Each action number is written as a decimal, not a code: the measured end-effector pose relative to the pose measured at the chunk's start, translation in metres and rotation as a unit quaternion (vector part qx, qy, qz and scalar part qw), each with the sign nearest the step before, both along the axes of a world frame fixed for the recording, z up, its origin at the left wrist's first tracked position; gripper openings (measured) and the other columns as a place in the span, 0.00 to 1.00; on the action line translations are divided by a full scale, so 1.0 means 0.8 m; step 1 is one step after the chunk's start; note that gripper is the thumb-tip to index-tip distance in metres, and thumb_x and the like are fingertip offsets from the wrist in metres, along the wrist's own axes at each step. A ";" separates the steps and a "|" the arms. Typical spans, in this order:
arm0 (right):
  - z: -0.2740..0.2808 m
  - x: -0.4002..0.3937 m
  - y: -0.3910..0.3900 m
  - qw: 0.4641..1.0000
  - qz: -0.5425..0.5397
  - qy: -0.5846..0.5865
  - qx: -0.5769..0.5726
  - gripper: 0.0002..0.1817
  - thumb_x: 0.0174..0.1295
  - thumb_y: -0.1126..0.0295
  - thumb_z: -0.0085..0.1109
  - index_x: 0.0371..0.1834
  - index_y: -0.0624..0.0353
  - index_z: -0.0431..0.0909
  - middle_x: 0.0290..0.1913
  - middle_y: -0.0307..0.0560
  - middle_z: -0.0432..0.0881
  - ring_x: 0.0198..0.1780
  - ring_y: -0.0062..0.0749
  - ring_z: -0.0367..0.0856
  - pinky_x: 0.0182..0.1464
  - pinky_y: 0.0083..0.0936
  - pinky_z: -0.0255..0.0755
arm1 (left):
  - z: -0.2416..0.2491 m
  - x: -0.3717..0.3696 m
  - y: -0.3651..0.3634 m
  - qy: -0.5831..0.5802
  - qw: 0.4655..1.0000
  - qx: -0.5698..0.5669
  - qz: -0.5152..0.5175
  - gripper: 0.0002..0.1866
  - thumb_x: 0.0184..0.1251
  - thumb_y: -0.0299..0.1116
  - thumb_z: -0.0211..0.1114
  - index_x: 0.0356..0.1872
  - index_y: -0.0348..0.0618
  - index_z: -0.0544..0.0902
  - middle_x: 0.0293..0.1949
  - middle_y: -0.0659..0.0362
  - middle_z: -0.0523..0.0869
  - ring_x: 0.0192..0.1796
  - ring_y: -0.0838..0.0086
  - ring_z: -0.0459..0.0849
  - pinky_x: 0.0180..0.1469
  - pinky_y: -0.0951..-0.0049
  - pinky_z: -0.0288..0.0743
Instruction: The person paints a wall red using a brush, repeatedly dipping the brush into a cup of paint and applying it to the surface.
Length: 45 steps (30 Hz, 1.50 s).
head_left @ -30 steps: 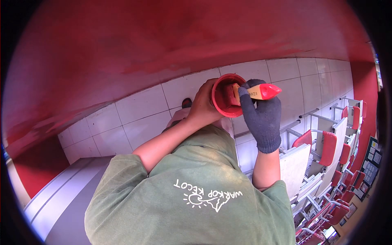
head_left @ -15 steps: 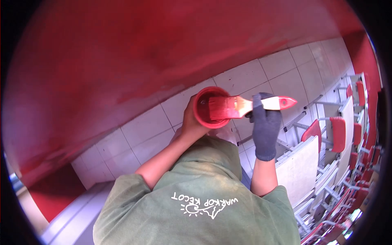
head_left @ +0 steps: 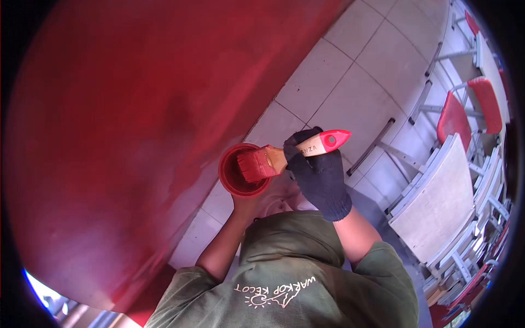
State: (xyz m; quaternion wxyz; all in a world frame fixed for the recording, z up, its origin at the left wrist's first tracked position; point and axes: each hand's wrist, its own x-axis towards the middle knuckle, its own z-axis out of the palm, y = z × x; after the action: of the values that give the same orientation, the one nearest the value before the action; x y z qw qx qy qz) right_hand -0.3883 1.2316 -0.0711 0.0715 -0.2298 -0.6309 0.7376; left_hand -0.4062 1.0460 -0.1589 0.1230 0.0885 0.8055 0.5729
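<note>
My left hand (head_left: 244, 204), bare, holds a round red paint pot (head_left: 222, 174) from below, and the pot hides most of its fingers. Dark red paint shows inside. In my right hand (head_left: 319, 177), which wears a dark knitted glove, a flat paintbrush (head_left: 278, 159) is gripped by its wooden handle with a red tip. The bristles are coated in red and lie over the pot's opening, near its right rim.
A red wall (head_left: 131, 109) with glossy and uneven patches rises at the left. White floor tiles (head_left: 317, 76) run beside it, with small red spots. Chairs with red backs (head_left: 484, 104) and pale desk tops (head_left: 437, 205) crowd the right.
The view has turned, and the wall fills more of the left side. Pot and brush have shifted left and down in view, and the brush's handle end now tilts upward.
</note>
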 end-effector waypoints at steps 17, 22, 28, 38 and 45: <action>-0.161 -0.074 0.005 0.914 -0.300 0.023 -0.272 0.15 0.66 0.64 0.53 0.46 0.66 0.70 0.35 0.47 0.77 0.30 0.32 0.81 0.31 0.25 0.76 | -0.083 -0.086 -0.001 0.022 0.995 -0.071 -0.071 0.39 0.47 0.30 0.77 0.60 0.39 0.64 0.59 0.55 0.71 0.60 0.69 0.71 0.58 0.69 0.68; -0.230 -0.126 -0.044 0.875 -0.383 0.078 -0.284 0.13 0.63 0.67 0.57 0.43 0.65 0.71 0.35 0.48 0.79 0.31 0.29 0.80 0.32 0.24 0.77 | -0.078 -0.094 -0.043 0.008 0.996 -0.063 -0.067 0.35 0.53 0.22 0.68 0.63 0.41 0.62 0.60 0.56 0.68 0.61 0.66 0.68 0.63 0.68 0.63; -0.227 -0.174 -0.080 0.887 -0.379 0.100 -0.243 0.10 0.63 0.73 0.56 0.44 0.65 0.71 0.37 0.47 0.79 0.36 0.28 0.81 0.37 0.24 0.79 | -0.067 -0.087 -0.080 0.011 0.993 -0.094 -0.075 0.31 0.55 0.22 0.67 0.60 0.41 0.64 0.58 0.56 0.70 0.58 0.67 0.70 0.60 0.69 0.66; -0.251 -0.169 -0.089 0.887 -0.397 0.084 -0.222 0.10 0.63 0.72 0.55 0.46 0.64 0.71 0.38 0.46 0.79 0.38 0.27 0.81 0.40 0.23 0.77 | -0.072 -0.063 -0.108 -0.070 0.987 -0.133 -0.058 0.41 0.46 0.37 0.77 0.60 0.41 0.63 0.58 0.55 0.70 0.60 0.64 0.69 0.61 0.66 0.64; -0.189 -0.184 -0.093 0.905 -0.359 0.143 -0.179 0.10 0.62 0.75 0.55 0.45 0.64 0.71 0.40 0.46 0.79 0.39 0.28 0.80 0.41 0.23 0.77 | -0.069 -0.054 -0.108 -0.060 0.990 -0.106 -0.074 0.46 0.42 0.40 0.80 0.61 0.42 0.61 0.58 0.55 0.69 0.61 0.64 0.69 0.62 0.64 0.64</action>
State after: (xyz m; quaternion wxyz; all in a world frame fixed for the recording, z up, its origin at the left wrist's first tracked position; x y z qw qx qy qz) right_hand -0.5354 1.1573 -0.2221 0.3787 -0.3415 -0.3463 0.7875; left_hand -0.4495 0.9595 -0.2145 0.2221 0.0995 0.8439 0.4782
